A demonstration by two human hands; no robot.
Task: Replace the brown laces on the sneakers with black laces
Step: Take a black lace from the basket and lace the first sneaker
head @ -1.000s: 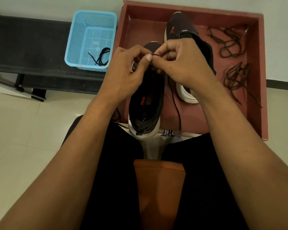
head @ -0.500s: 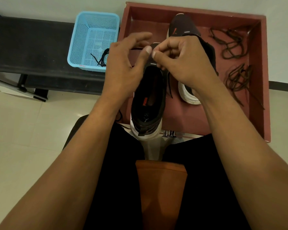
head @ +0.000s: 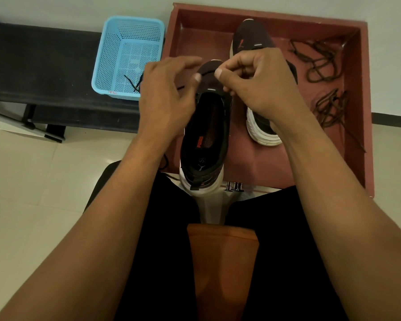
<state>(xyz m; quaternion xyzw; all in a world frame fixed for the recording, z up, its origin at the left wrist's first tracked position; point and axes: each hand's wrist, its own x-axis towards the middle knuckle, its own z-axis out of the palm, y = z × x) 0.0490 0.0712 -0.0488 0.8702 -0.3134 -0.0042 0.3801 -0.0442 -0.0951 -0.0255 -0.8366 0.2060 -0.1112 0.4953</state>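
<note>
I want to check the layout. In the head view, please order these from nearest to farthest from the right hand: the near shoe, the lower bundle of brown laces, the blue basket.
1. Near shoe: right under the right hand.
2. Lower bundle of brown laces: to its right, in the red tray.
3. Blue basket: far left, on the black bench.

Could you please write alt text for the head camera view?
Two hands, left hand and right hand, work above a dark sneaker at a red tray's edge. A second sneaker and brown laces lie inside; a black lace sits in a blue basket.
</note>
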